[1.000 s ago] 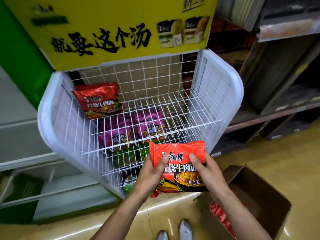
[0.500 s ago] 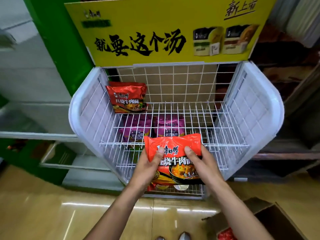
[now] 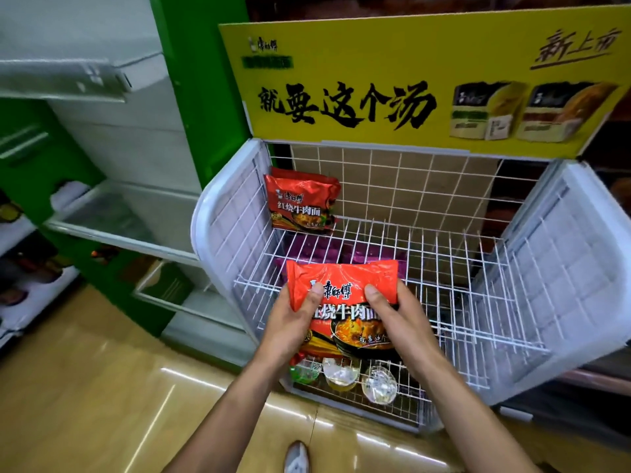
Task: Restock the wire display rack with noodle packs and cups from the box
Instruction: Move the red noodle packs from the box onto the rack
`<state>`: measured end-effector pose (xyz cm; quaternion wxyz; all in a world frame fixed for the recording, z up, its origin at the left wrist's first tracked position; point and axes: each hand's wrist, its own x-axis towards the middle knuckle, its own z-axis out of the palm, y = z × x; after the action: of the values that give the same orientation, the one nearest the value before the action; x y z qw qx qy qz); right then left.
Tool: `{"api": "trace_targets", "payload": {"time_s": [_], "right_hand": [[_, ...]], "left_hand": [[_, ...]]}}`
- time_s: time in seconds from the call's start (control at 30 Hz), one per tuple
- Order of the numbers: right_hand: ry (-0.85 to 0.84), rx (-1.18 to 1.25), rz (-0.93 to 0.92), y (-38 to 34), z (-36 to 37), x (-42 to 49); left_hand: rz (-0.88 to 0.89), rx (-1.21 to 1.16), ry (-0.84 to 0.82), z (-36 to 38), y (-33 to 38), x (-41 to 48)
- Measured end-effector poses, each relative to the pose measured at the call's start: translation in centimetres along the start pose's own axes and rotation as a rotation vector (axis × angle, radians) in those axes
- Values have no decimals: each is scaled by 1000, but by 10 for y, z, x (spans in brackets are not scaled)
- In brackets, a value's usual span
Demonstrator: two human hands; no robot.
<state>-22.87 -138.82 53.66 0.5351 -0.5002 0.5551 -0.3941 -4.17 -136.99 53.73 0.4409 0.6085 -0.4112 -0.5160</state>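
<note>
White wire display rack [image 3: 235, 213] dead ahead. I'm holding the red noodle pack [image 3: 345, 278] over its top shelf's front edge. It's glossy, crinkly and light, probably brittle inside, so easy pressure at the sides. Left hand [image 3: 290, 326] and right hand [image 3: 403, 322] grip it, fingers wrapped behind.

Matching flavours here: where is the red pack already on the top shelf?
In the head view, the stocked red pack stands in the back left corner of the top shelf, beside the rack's left wall.
</note>
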Motion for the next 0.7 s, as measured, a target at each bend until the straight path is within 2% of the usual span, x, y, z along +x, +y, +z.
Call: {"api": "trace_targets", "payload": {"time_s": [0.53,0.7], "right_hand": [[-42,33,-8,-60,70,77],[33,17,-51,-66,94,108]], "left_hand": [[20,-115,3,-76,43,94],[-30,-77,-21,-96,45,134]]}}
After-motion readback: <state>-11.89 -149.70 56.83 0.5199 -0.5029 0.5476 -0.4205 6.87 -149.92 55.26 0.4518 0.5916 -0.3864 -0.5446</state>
